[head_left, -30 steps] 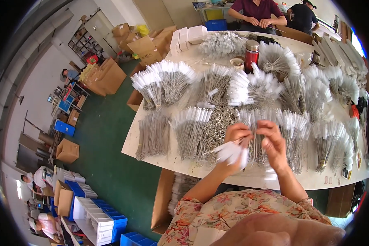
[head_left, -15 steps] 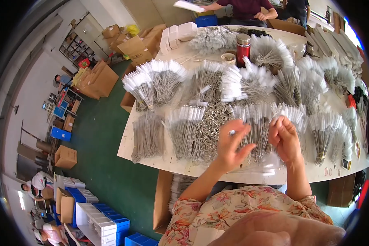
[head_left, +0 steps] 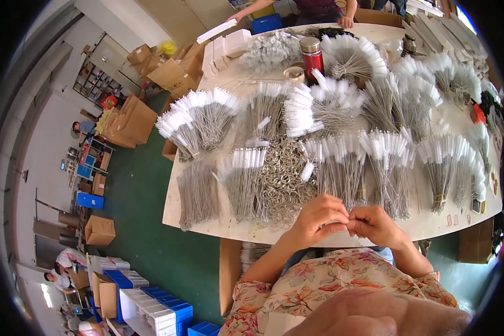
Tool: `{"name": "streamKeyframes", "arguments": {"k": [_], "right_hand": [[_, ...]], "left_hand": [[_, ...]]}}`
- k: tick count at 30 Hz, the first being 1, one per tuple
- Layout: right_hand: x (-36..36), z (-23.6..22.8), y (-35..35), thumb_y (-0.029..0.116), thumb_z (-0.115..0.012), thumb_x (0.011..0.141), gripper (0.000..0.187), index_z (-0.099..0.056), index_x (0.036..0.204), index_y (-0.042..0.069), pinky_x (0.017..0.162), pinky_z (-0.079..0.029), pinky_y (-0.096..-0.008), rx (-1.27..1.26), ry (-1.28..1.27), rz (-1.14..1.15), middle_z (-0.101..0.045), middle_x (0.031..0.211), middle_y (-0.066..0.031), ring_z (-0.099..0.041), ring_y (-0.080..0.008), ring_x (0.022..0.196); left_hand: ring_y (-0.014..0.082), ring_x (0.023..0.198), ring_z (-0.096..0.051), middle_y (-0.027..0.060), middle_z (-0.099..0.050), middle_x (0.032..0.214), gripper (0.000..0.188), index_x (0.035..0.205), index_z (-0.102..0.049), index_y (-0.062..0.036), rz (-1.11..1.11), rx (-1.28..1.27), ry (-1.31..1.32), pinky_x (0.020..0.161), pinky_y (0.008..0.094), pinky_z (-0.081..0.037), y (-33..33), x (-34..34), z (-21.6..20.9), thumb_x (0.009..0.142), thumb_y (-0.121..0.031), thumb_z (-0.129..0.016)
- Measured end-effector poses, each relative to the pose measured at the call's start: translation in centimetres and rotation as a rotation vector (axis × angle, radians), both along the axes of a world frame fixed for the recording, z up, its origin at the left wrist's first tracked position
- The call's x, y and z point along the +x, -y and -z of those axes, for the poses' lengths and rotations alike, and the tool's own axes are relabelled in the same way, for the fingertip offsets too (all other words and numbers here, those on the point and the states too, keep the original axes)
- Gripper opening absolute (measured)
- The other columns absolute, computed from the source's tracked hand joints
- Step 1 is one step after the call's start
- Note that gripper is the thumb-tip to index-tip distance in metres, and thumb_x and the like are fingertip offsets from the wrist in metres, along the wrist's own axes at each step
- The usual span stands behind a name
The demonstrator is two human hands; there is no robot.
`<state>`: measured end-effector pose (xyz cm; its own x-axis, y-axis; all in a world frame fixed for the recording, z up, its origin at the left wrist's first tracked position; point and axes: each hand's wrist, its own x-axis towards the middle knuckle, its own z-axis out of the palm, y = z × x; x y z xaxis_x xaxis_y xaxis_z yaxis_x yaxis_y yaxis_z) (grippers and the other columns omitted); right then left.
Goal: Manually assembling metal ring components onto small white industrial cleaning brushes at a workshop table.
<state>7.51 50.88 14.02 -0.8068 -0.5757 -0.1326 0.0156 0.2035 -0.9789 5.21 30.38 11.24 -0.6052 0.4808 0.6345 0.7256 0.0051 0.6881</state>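
Note:
My left hand (head_left: 323, 219) and my right hand (head_left: 375, 225) meet fingertip to fingertip just over the near table edge. Both are closed in a pinch; whatever sits between the fingers is too small or hidden to make out. Beyond my left hand spreads a pile of metal rings (head_left: 285, 182), with a loose white brush head (head_left: 307, 171) on its right side. Thin wire brushes (head_left: 341, 162) with white bristle heads stand in a bunch right of the rings. Another brush bunch (head_left: 389, 168) lies beyond my right hand, and one more (head_left: 243, 185) flanks the rings on the left.
Several more brush bundles (head_left: 204, 120) cover the white table (head_left: 173, 190). A red flask (head_left: 312, 59) stands among them, near white boxes (head_left: 221, 53). Across the table a person's hand (head_left: 346, 22) rests at the edge. A cardboard box (head_left: 227, 274) sits below at my left.
My hands, apart over the brushes before, have come together and drawn back toward my body. The view has shifted slightly. The person opposite has moved a white strip toward the white boxes.

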Motion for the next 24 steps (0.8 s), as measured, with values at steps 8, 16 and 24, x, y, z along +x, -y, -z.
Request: {"name": "streamKeyframes", "arguments": {"k": [8, 16, 24], "right_hand": [[0.9, 3.1, -3.3, 0.019, -0.057, 0.091, 0.019, -0.059, 0.084, 0.002, 0.051, -0.035, -0.0178, -0.261, 0.484, 0.041, -0.059, 0.071, 0.0007, -0.046, -0.0032, 0.058], [2.3, 3.9, -5.7, 0.018, -0.057, 0.091, 0.018, -0.06, 0.085, 0.002, 0.05, -0.035, -0.0177, -0.232, 0.541, 0.056, -0.061, 0.071, -0.0001, -0.046, -0.0034, 0.057], [4.3, 4.4, -7.8, 0.013, -0.065, 0.079, 0.01, -0.065, 0.079, 0.002, 0.057, -0.047, -0.0315, 0.276, -0.069, 0.289, -0.064, 0.07, -0.0096, -0.061, -0.0211, 0.061]], "left_hand": [[0.025, 0.086, -0.058, 0.0057, -0.061, 0.09, 0.02, 0.087, -0.063, -0.0047, 0.002, -0.064, 0.013, 0.075, 0.0358, -0.048, -3.0, 1.0, 1.2, 0.072, -0.013, -0.073], [0.0231, 0.081, -0.058, 0.0056, -0.061, 0.087, 0.021, 0.089, -0.063, -0.004, 0.075, -0.056, -0.004, 0.072, 0.0327, -0.048, -5.2, 1.0, 2.9, 0.072, -0.012, -0.072], [0.0151, 0.067, -0.059, 0.0082, -0.063, 0.081, 0.02, 0.097, -0.064, -0.004, -0.133, -0.189, 0.319, 0.059, 0.0267, -0.047, -3.0, 2.3, 4.0, 0.079, -0.012, -0.068]]}}
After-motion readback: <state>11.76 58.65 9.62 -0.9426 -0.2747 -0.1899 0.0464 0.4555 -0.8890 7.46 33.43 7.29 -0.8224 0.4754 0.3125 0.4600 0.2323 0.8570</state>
